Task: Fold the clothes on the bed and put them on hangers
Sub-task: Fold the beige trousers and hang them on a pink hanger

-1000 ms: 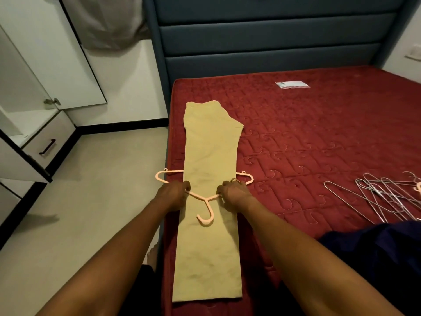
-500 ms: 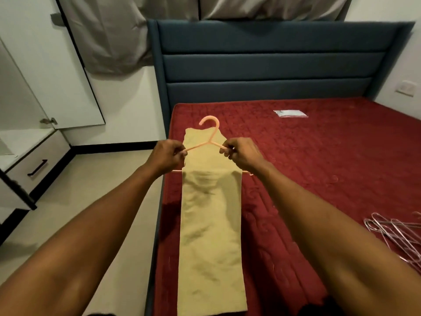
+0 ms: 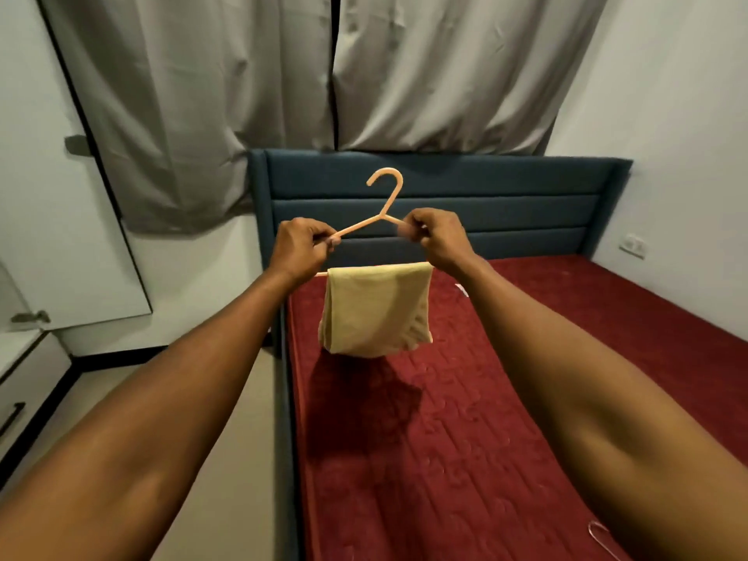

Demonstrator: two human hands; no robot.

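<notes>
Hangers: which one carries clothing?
The pink hanger, held by left hand and right hand, carries folded tan trousers; the wire hanger lies bare on the bed.

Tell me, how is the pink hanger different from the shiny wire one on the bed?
The pink plastic hanger is held upright by the left hand and right hand; the wire hanger lies on the red mattress. The pink one carries folded tan trousers; the wire one, mostly out of frame, shows none. Both are clothes hangers.
</notes>
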